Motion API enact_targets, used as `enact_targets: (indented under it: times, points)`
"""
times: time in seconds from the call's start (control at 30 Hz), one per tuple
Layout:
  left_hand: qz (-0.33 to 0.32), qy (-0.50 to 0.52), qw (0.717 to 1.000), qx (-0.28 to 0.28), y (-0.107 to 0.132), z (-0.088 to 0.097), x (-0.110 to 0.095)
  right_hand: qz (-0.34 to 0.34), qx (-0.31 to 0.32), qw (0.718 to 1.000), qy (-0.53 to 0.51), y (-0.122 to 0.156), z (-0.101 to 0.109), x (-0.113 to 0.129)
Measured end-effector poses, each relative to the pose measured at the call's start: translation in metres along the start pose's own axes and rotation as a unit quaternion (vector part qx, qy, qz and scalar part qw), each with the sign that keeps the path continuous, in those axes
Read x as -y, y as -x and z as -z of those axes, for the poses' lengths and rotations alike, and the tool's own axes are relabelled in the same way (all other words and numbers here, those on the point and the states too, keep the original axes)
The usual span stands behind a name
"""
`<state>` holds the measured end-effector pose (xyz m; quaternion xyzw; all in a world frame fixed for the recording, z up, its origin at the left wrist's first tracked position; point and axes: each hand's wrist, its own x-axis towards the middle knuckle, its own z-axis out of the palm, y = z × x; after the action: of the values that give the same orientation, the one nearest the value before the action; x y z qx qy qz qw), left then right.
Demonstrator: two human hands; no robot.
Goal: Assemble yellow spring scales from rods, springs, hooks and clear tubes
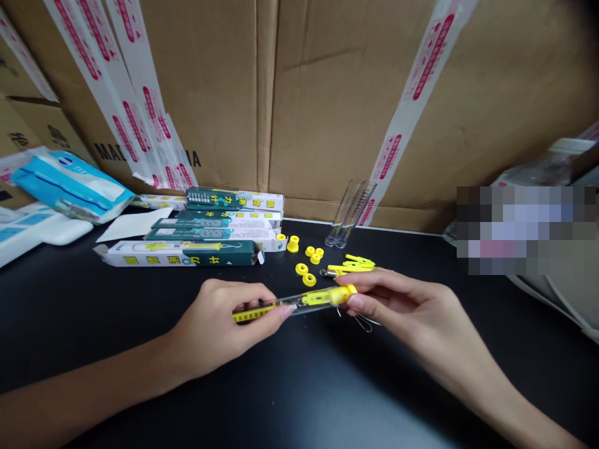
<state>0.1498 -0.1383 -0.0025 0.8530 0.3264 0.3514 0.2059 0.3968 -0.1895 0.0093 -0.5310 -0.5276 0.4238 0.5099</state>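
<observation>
Spring scale (304,304), clear-tubed, mid-counter (116,299), pinched at both ends: left hand (210,327) fingers and thumb on the yellow strip end, right hand (397,305) on the yellow cap; hook (362,322) hanging free; loose rings (302,269), clips (350,265), tubes (350,214) and boxes (219,198) remain toward the back edge

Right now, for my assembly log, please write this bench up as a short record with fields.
Left hand: holds the spring scale by its yellow-marked end
Right hand: fingertips on the scale's yellow cap
Below the scale: wire hook
Nearby: yellow rings, yellow parts, transparent tubes
Behind: boxes
Surface: black table
</observation>
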Motion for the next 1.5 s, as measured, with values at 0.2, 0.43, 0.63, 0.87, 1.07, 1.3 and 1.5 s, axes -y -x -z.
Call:
enact_targets:
  times: [0.2,0.43,0.63,0.87,1.07,1.3,1.5]
  points:
    - [-0.023,0.015,0.999,-0.025,0.004,0.002,-0.002,-0.028,0.001,0.999,-0.021,-0.002,-0.002,0.003]
    - [-0.027,0.007,0.999,-0.022,0.004,0.001,-0.003,-0.045,0.015,0.998,-0.037,-0.004,-0.001,-0.001]
    - [-0.038,-0.025,0.998,-0.036,0.005,-0.002,-0.001,-0.046,0.015,0.998,-0.044,-0.006,0.0,-0.003]
    - [-0.023,-0.013,0.999,-0.037,0.004,-0.004,0.001,0.032,0.005,0.999,0.014,-0.006,0.006,0.005]
    - [-0.068,-0.026,0.994,-0.076,0.004,-0.001,-0.002,0.147,-0.012,0.987,0.06,-0.001,0.006,0.011]
    - [-0.082,-0.028,0.992,-0.097,0.004,0.001,-0.006,0.17,-0.034,0.984,0.038,0.004,0.004,0.01]
    - [-0.073,-0.015,0.993,-0.096,0.005,0.002,-0.008,0.161,-0.025,0.987,0.002,0.004,0.0,0.006]
